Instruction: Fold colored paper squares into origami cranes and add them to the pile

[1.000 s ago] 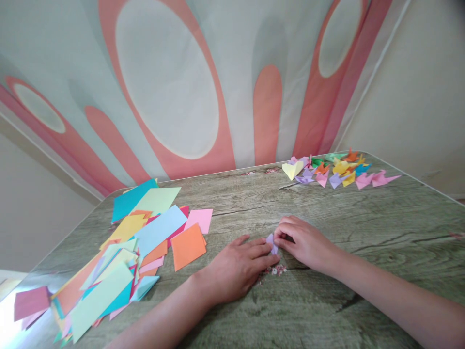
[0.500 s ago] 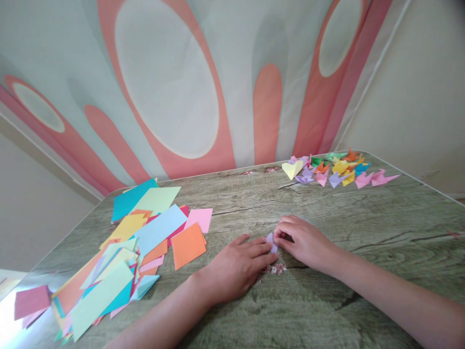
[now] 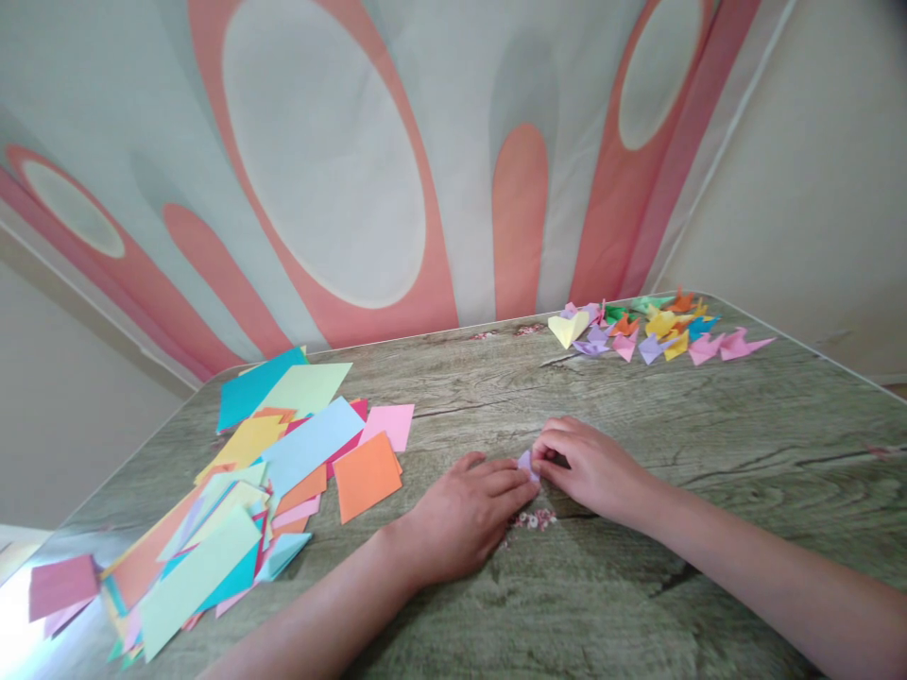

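A small folded piece of purple paper (image 3: 525,464) lies on the wooden-patterned table between my two hands. My left hand (image 3: 468,515) rests flat, its fingers stretched out and their tips on the paper's left side. From the right, my right hand (image 3: 588,465) pinches the paper's edge between thumb and fingertips. Fingers cover part of the paper, so its full shape is hidden.
Loose coloured sheets (image 3: 312,449) are strewn over the left of the table (image 3: 453,378). Folded paper birds (image 3: 662,326) and a pale yellow paper heart (image 3: 568,329) stand at the back right. A printed backdrop (image 3: 326,151) rises behind the table.
My left fingers have drawn closer together on the purple paper, the lower one moving up. My right hand keeps its pinch, nearly still.
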Tool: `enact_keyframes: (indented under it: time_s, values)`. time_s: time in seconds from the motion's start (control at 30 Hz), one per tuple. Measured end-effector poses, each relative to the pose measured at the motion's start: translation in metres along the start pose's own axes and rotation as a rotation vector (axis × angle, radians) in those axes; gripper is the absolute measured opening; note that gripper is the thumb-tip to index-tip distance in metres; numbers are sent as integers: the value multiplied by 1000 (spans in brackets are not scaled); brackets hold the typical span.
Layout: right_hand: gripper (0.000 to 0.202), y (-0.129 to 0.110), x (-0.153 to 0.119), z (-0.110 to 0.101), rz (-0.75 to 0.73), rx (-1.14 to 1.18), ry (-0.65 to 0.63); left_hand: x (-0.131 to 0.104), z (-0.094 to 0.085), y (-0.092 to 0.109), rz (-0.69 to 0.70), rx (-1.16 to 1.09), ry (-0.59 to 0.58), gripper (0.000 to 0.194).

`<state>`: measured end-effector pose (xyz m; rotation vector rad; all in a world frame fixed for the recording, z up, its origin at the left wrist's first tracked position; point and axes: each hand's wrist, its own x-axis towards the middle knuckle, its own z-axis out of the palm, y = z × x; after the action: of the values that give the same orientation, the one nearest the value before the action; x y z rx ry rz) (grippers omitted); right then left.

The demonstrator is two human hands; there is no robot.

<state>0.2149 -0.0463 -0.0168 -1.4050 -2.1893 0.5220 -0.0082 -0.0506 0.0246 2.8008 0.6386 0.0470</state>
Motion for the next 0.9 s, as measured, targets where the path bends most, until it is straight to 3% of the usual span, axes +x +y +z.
enact_keyframes:
  time_s: [0.9]
  values:
    - [9, 2, 3, 3, 66, 36, 52, -1, 3, 3, 21, -7, 20, 47]
